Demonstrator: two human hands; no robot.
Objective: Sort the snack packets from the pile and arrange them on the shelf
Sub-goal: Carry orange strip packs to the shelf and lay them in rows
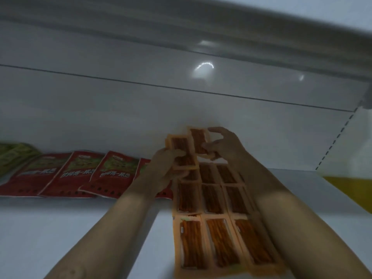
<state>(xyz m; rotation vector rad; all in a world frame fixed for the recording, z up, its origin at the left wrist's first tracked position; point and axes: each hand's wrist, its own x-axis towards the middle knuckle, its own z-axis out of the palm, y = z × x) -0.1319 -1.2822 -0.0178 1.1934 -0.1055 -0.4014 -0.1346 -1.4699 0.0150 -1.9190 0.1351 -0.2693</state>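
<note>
Orange packets (pixel 216 242) lie below left hand (pixel 163 172) and right hand (pixel 225 147) (each gripping one).

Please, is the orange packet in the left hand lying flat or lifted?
Lifted: the left hand grips the orange packet, its far end tilted up above the flat-lying rows.

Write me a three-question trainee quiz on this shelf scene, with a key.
1. True or false: the left hand grips one orange clear-window snack packet and the right hand grips another.
2. The red printed snack packets lie on which side of the flat rows of orange packets? A left; B right; C on top.
3. Fill in: the blurred packet at the far left is coloured ___.
Key: 1 true; 2 A; 3 green.
</note>
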